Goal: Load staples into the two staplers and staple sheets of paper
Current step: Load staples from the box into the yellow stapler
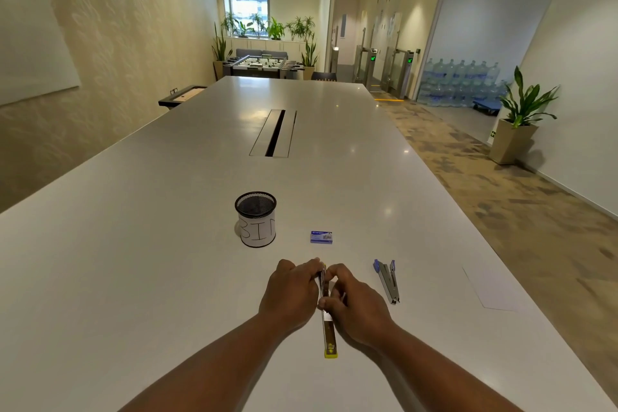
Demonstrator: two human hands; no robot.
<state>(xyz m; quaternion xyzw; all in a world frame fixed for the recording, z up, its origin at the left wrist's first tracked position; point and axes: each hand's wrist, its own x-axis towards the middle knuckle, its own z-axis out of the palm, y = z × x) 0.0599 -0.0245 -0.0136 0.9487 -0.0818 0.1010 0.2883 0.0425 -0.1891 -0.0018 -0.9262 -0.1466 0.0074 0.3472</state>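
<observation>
A yellow stapler [329, 321] lies swung open on the counter [167, 244]. Left hand [290, 294] and right hand [357, 306] curl their fingers [326, 304] around it. A blue stapler [388, 280] lies right of it.

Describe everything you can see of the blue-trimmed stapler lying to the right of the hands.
The blue stapler lies flat on the white table, untouched, right of the right hand. Its body looks like bare grey metal, with blue plastic pieces at the far end. It appears swung open, two blue-tipped arms splaying apart at the far end and meeting at the near end. Whether staples sit inside cannot be told.
</observation>
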